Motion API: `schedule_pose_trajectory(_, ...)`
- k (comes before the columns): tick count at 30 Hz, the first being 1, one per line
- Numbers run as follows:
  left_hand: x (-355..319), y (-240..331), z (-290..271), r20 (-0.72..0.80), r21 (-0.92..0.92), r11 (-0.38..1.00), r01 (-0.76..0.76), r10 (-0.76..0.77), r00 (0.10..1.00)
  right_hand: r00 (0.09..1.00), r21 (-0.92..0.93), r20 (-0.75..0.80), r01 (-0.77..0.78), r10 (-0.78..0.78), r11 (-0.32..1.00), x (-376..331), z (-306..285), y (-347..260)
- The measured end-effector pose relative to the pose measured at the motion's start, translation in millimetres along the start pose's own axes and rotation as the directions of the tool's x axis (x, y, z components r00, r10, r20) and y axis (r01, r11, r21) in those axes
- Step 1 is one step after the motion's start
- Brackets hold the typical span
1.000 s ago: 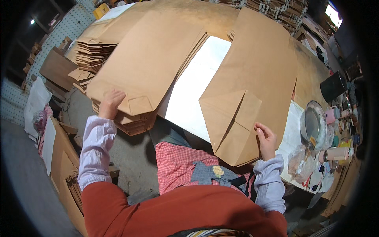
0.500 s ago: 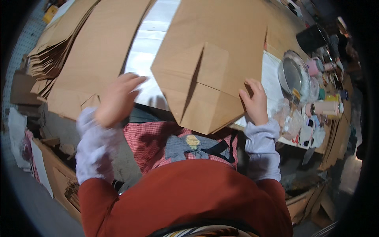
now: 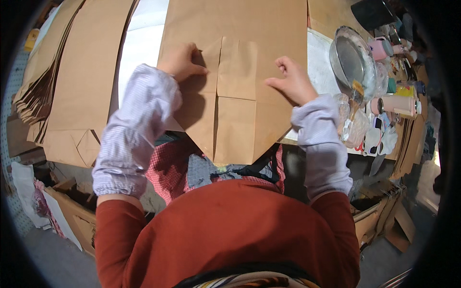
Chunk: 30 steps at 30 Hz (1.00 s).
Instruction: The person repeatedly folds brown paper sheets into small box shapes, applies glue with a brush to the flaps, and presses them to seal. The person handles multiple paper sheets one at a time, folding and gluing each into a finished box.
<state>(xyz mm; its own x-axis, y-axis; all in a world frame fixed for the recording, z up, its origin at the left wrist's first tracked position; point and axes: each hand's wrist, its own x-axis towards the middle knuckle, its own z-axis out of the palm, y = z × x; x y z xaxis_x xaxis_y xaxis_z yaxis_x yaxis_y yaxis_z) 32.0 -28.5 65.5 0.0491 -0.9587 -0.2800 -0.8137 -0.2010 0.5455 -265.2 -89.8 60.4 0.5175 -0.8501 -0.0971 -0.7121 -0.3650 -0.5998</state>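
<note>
A large brown paper bag [image 3: 235, 115] lies flat in front of me, its folded end pointing toward my body. Creased flaps and a narrow slit run down its middle. Over the bag's left side, my left hand [image 3: 182, 62] has its thumb apart from partly bent fingers and holds nothing. My right hand [image 3: 293, 81] hovers over or rests on the right side, thumb spread from curled fingers, likewise with nothing in it. Whether either hand presses on the paper I cannot tell.
Left of the bag lie another flat paper bag [image 3: 89, 72] and a fanned stack of bags [image 3: 36, 103]. On the right stand a metal basin [image 3: 353, 62], a brush [image 3: 356, 96], a pink bottle [image 3: 394, 105] and a black bucket [image 3: 372, 13]. White sheeting [image 3: 139, 43] covers part of the table.
My left hand has come right and forward from beside the bag to over it. My right hand has moved forward and inward. The slit between the flaps looks narrower. The view has shifted.
</note>
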Motion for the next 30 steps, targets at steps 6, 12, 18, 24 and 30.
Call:
schedule_pose_trajectory(6,-14,-35,-19,0.116,0.349,0.877,-0.332,0.311,0.943,0.886,-0.264,0.131,0.464,-0.445,0.846,-9,-14,28)
schedule_pose_trajectory(12,-57,-4,30,-0.032,0.791,0.580,-0.195,0.357,0.933,0.840,-0.494,0.119,0.513,-0.530,0.702,-39,3,3)
schedule_pose_trajectory(18,-79,24,71,0.039,0.410,0.728,-0.549,0.588,0.808,0.878,-0.242,0.038,0.472,-0.478,0.848,-59,74,-41)
schedule_pose_trajectory(24,-82,-37,61,-0.106,0.536,0.799,-0.273,0.384,0.917,0.926,-0.346,-0.048,0.337,-0.375,0.876,-75,58,21)
schedule_pose_trajectory(30,-81,-53,72,-0.145,0.567,0.758,-0.321,0.475,0.868,0.914,-0.388,-0.023,0.366,-0.406,0.846,-92,55,24)
